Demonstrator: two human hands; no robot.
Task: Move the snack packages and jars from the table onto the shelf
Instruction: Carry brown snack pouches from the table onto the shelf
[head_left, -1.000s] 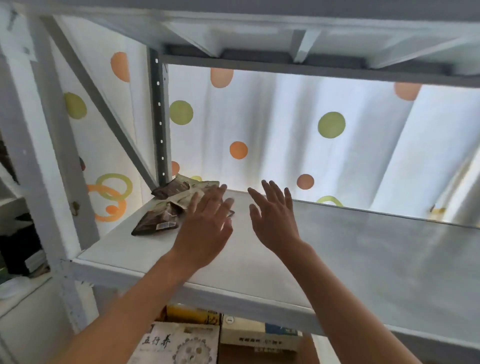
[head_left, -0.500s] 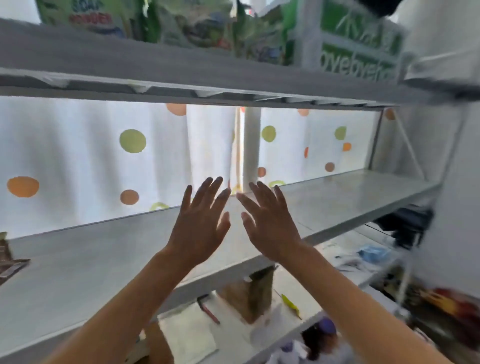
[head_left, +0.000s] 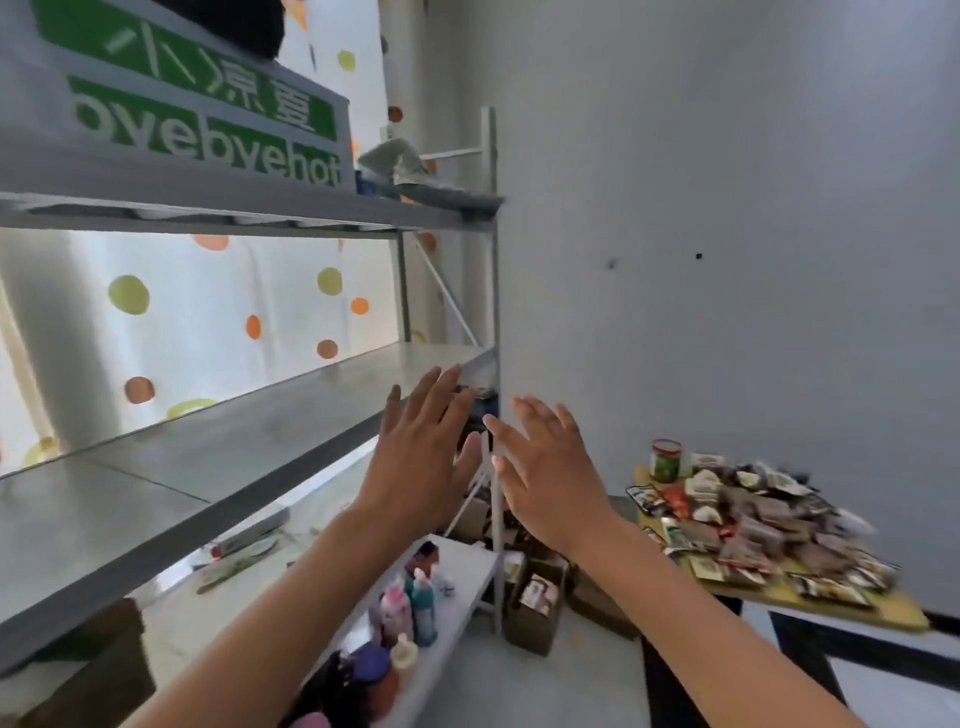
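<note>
Swinging toward table at lower right, between trips. Both hands empty: left hand and right hand hovering mid-frame, fingers spread, gripping nothing. Snack packages piled on table, jar at back corner. Shelf waiting at left. Next, probably: reaching down right, grabbing packets.

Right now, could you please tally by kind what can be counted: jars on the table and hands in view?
Jar on the table: 1
Hands: 2, left hand and right hand, both empty
Total: 3
Snack packages: a blurred heap, uncountable.
</note>
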